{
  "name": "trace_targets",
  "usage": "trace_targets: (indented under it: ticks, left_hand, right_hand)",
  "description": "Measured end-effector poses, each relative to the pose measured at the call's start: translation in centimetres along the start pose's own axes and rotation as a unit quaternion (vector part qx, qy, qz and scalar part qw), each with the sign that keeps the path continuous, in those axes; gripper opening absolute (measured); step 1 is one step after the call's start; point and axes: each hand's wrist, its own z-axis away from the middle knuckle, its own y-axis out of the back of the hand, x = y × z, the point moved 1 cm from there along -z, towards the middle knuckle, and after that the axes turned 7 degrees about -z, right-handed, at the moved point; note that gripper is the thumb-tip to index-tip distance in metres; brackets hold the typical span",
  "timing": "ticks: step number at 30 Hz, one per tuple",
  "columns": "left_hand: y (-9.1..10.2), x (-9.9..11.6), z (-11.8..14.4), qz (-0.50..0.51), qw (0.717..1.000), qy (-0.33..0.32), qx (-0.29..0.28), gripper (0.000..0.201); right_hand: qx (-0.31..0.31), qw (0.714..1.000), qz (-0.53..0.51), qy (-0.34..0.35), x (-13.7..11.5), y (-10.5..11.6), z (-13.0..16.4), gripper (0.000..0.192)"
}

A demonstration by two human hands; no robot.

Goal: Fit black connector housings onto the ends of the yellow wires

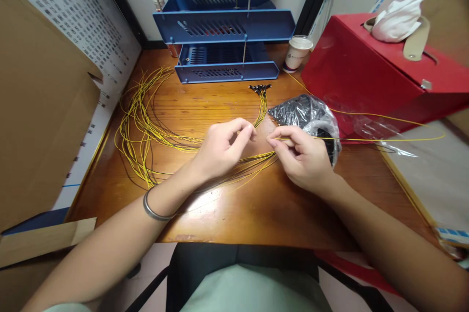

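Head view, work surface: wooden desk (256,214).

Item 1. Left hand (223,148): fingers curled narrow, thumb and forefinger pinched together near the tips. What they pinch is too small to tell. Wrist rests low over the desk, a metal bangle (154,209) on the forearm.

Item 2. Right hand (302,156): pinched closed on a single yellow wire (384,139), gripping it close to its near end. The wire runs off to the right across the red box (366,77). Palm turned down, fingertips facing the left hand's, the two nearly touching.

Item 3. Bundle of yellow wires (146,126): looped on the desk left of the hands, the capped black ends (259,89) fanned out just behind them.

Item 4. Plastic bag of small black parts (304,112): just behind the right hand.

Handling note, as a judgement: a short grip near the wire end keeps the tip steady, and bracing both wrists on the desk should help alignment.

Also present: blue stacking trays (223,29), paper cup (296,53).
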Motion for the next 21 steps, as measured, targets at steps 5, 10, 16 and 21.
trace_targets:
  ticks: [5, 10, 16, 21]
  left_hand:
    - [0.21, -0.76, 0.21, -0.15, 0.972, -0.179, 0.037, 0.02]
    - [0.0, -0.5, 0.45, -0.25, 0.918, -0.293, 0.098, 0.015]
    - [0.2, -0.18, 0.41, -0.285, 0.895, -0.322, 0.121, 0.007]
    - [0.25, -0.09, 0.4, -0.286, 0.893, -0.324, 0.126, 0.007]
  right_hand:
    - [0.001, 0.999, -0.037, -0.023, -0.32, -0.07, -0.14, 0.006]
    - [0.003, 0.998, -0.045, -0.038, -0.35, -0.2, -0.21, 0.006]
    - [-0.01, 0.997, -0.06, -0.048, -0.43, -0.26, -0.17, 0.007]
    - [-0.004, 0.997, -0.064, -0.041, -0.29, -0.31, -0.13, 0.007]
